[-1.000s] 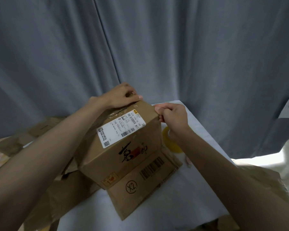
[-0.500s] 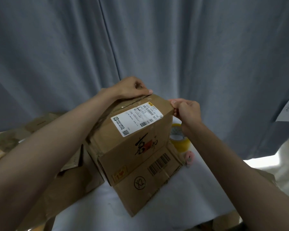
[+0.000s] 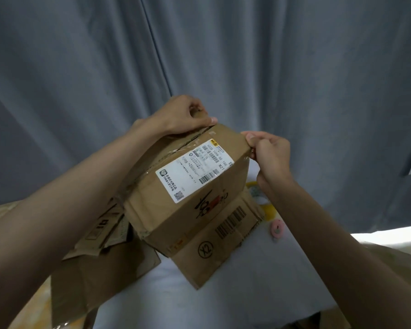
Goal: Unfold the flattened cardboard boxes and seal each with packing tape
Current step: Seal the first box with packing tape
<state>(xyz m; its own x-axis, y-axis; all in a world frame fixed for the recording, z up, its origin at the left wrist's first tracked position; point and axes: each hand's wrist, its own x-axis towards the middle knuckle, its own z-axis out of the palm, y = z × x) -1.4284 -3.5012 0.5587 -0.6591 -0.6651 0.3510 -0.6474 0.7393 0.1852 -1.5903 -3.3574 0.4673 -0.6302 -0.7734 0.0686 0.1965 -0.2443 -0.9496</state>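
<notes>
The box stands assembled and tilted on the white table, resting on a flat sheet of cardboard printed with a barcode. Its label faces up, and clear tape glints along the top seam just left of that label. The long axis of the top runs from the near left corner away to the far right corner, and the seam follows it.

Both hands sit at the box's far end. The left hand lies on the far left edge of the top, fingers curled, thumb pressed flat along the seam; whether it grips anything under the knuckles I cannot tell. The right hand is at the far right corner, thumb and fingers pinched together on the edge there, apparently on a tape end or the cardboard itself; the picture does not settle which.

The tape roll lies on the table just right of the box, below the right wrist, so the right hand is the nearer one for reaching it. More flattened boxes lie left of the box.
</notes>
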